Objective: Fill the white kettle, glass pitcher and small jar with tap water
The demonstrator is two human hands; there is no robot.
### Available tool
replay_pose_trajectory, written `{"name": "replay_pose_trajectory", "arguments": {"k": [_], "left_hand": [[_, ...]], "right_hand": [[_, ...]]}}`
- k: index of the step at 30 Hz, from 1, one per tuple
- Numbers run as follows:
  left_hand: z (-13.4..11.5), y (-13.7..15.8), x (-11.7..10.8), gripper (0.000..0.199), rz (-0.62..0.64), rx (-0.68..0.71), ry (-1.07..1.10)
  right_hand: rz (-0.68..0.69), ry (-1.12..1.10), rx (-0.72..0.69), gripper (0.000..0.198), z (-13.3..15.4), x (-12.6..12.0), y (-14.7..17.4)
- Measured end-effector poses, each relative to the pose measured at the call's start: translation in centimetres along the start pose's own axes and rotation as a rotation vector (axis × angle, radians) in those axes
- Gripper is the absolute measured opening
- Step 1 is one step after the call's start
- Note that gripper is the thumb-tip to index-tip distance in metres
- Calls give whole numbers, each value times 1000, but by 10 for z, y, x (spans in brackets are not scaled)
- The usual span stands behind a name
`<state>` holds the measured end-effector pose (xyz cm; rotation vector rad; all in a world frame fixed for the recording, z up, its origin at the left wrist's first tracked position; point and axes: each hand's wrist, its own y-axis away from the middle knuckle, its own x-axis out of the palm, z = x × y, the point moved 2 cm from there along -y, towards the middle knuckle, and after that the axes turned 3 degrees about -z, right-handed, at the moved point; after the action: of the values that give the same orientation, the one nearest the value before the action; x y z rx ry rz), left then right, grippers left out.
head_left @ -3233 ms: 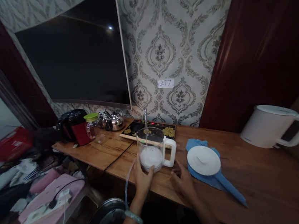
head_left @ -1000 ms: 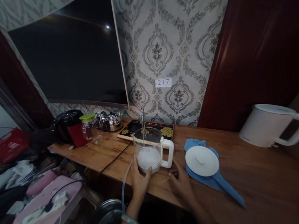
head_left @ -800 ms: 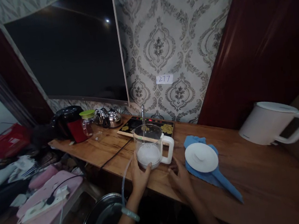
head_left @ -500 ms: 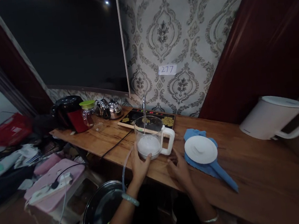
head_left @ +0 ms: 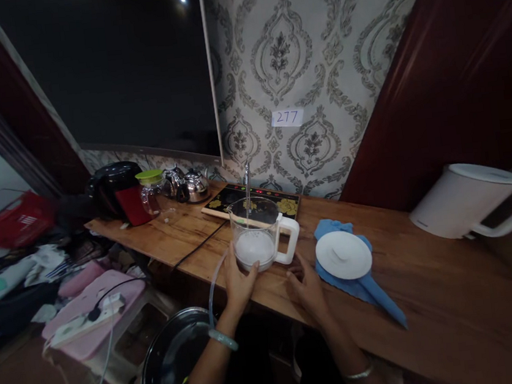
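A clear glass kettle jug with a white handle stands near the table's front edge, its lower part whitish. My left hand is wrapped round the jug's lower left side, thumb across the front. Just right of the jug, below the handle, my right hand rests by the table edge with fingers loosely apart and holds nothing. A thin chrome spout rises behind the jug's rim. To the right, a white lid lies on a blue cloth.
A black flowered cooktop panel lies behind the jug. Small metal teapots, a green-lidded glass pitcher and a red-black appliance stand left. A white kettle stands right. Below left are a dark pot and a clear hose.
Both hands and the jug stay in place. The view has shifted only very slightly.
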<state>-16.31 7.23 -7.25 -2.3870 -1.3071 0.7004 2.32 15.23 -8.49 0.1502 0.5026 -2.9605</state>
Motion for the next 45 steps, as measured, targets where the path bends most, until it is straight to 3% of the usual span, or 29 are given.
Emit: {"name": "replay_pose_trajectory", "arguments": {"k": [23, 45], "left_hand": [[5, -5, -1, 86, 0, 7, 11], [10, -6, -1, 85, -10, 28, 5]], "right_hand": [[15, -9, -32, 65, 5, 6, -2], [-8, -6, -39, 66, -7, 8, -4]]}}
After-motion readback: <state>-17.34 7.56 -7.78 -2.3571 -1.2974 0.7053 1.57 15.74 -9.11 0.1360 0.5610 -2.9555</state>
